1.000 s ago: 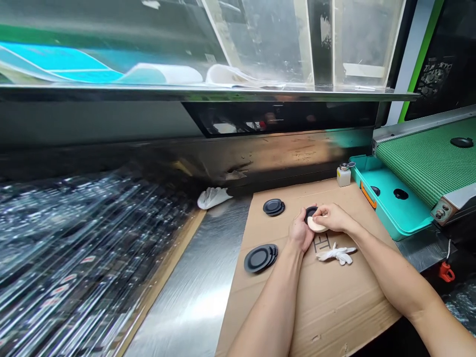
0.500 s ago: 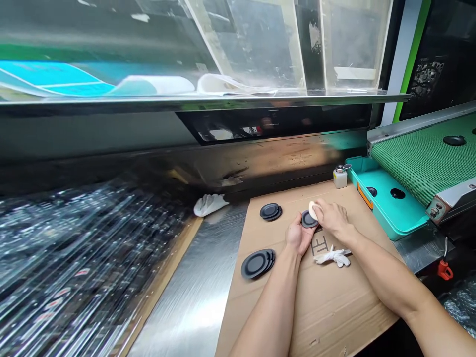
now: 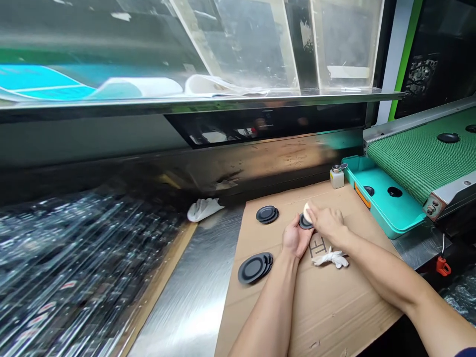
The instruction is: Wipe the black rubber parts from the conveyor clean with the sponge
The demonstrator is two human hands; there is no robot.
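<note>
My left hand (image 3: 296, 239) is closed around a round black disc (image 3: 305, 222), holding it over the cardboard sheet (image 3: 267, 312). In my right hand (image 3: 327, 221) is a round, cream-white pad (image 3: 307, 210), pressed against the disc's upper face and covering part of it. Left of my hands lie two overlapped groups of similar black discs, a smaller group (image 3: 266, 214) farther back and a larger stack (image 3: 254, 268) nearer. A knotted white cloth glove (image 3: 331, 258) rests on the cardboard below my right wrist.
A small pump bottle (image 3: 336, 177) stands at the back, beside a turquoise tray (image 3: 407, 227) holding black discs. Above the tray ends a green conveyor belt (image 3: 427, 153) carrying more discs. Another white glove (image 3: 204, 209) lies on the metal table (image 3: 201, 277); clear plastic packs fill the left.
The pad has moved over more of the disc, hiding more of its face. My view has shifted slightly to the right. Both hands keep their holds.
</note>
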